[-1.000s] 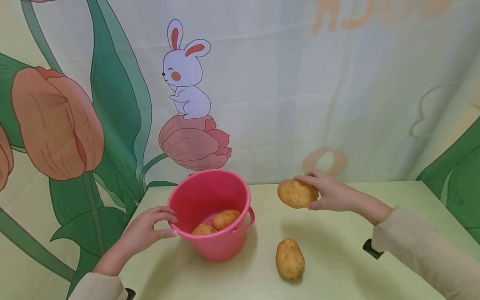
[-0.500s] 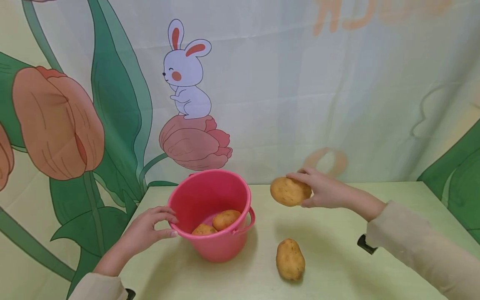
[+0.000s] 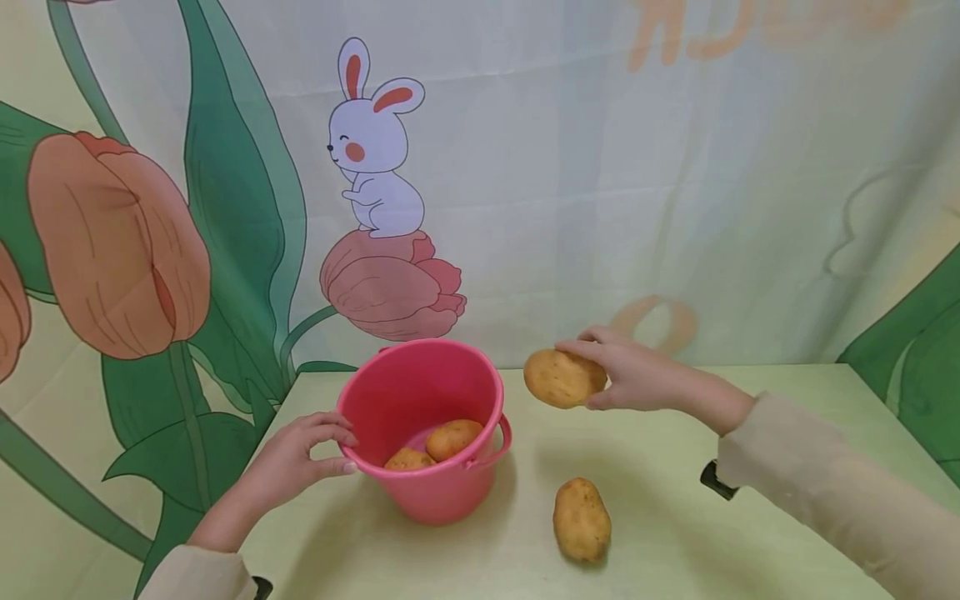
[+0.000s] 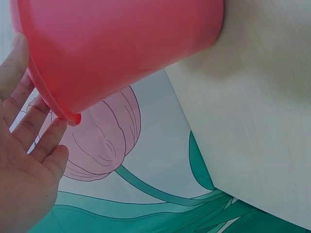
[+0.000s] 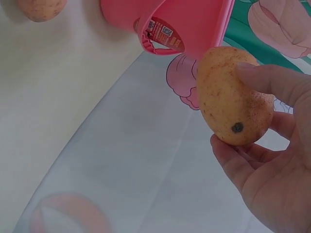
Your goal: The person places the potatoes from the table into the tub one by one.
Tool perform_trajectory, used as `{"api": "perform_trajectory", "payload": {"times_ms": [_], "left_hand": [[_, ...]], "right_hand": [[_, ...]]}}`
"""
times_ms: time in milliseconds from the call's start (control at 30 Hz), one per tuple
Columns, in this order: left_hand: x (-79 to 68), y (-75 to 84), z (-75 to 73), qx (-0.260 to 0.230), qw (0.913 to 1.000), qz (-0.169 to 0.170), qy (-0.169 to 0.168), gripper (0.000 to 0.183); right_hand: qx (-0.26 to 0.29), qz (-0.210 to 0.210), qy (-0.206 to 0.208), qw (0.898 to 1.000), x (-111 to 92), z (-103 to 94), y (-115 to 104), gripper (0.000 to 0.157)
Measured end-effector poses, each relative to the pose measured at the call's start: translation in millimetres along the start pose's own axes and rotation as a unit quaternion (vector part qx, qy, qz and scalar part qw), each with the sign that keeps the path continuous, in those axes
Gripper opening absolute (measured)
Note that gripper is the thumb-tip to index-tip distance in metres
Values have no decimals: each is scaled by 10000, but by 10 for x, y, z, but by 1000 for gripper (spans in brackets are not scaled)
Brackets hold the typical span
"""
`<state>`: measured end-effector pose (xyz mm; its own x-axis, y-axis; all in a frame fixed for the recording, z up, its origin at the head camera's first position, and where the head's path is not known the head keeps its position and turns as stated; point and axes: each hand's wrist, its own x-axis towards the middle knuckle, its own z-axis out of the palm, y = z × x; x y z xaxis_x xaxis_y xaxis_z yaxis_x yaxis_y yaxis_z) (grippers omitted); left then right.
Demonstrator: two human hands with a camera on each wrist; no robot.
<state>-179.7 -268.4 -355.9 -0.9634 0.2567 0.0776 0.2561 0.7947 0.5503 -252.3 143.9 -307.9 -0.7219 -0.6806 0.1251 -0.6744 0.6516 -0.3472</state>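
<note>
Spreading beneath the 2 grips, the pale yellow-green, flat table [image 3: 480,571] looks smooth, so things pushed across it may slide. Between the grips stands a round, pink plastic bucket [image 3: 441,500]; a hard knock on its rim could tip it. At that rim, the left hand [image 3: 298,458] pinches the edge between thumb and fingers; should this hold slacken, the bucket might swivel. The right hand [image 3: 637,375] grasps an oval, tan-skinned potato [image 3: 557,380], thumb opposite fingers. Below and left of this grip, a curved, pink plastic handle [image 5: 142,35] juts from the bucket and could catch a low approach. The held potato hangs above the table, near the bucket but short of its mouth; let go too early, it would probably drop outside. Below the right grip lies a longish, yellow-brown potato [image 3: 582,521], which such a fall could strike. Rightward of the left grip, inside the bucket, 2 rounded, golden-brown potatoes [image 3: 453,438] could bruise under a high release. Smallest, a dark spot [image 5: 237,127] on the held potato may be soft.
</note>
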Motion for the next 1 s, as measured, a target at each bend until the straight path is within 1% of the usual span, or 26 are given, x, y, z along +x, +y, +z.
{"api": "perform_trajectory", "payload": {"times_ms": [267, 600, 1000], "left_hand": [[-1, -2, 0, 62, 10000, 16, 14, 28], [-5, 0, -2, 61, 10000, -4, 8, 29], [-8, -9, -4, 20, 10000, 16, 18, 29]], "right_hand": [[78, -10, -80, 9999, 78, 8, -79, 65], [68, -58, -18, 10000, 155, 31, -191, 65], [269, -111, -85, 9995, 252, 52, -320, 64]]}}
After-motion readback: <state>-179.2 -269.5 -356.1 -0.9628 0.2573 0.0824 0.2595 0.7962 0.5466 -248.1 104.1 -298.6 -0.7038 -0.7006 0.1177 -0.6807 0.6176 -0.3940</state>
